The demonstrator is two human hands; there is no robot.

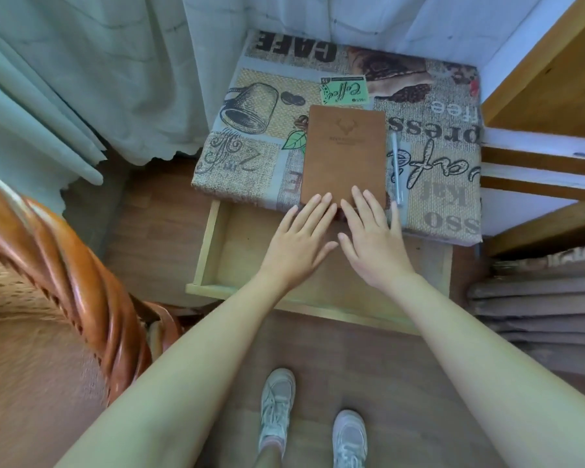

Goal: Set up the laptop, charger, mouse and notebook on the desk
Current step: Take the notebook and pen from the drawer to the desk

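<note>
Notebook: a brown notebook [344, 153] with a stamped antler emblem is lying closed and flat on the surface [446, 197], its near edge sitting close to the front rim.
Surface: it is wearing a cloth printed with coffee motifs and words such as "CAFE"; the notebook is resting slightly right of the middle.
Left hand: the left hand [298, 243] is reaching forward palm down, fingers spread flat and open, fingertips touching the near left corner of the notebook.
Right hand: the right hand [374, 236] is lying palm down beside the left one, fingers splayed open, fingertips pressing on the near right part of the cover; nothing is being gripped by either hand.
Hands together: the two hands are sitting side by side, thumbs nearly meeting over the drawer.
Pen: a pale pen [396, 168] is lying on the cloth just beside the right edge of the notebook, parallel to it.
Drawer: a light wooden drawer [210, 244] is standing pulled out below the front of the surface, under the wrists; what can be seen of its inside is showing bare wood.
Chair: a wicker chair [81, 265] is standing at the left.
Curtain: a pale curtain [81, 79] is hanging behind, left of the surface.
Shoes: two white shoes [277, 410] are standing on the wooden floor.
</note>
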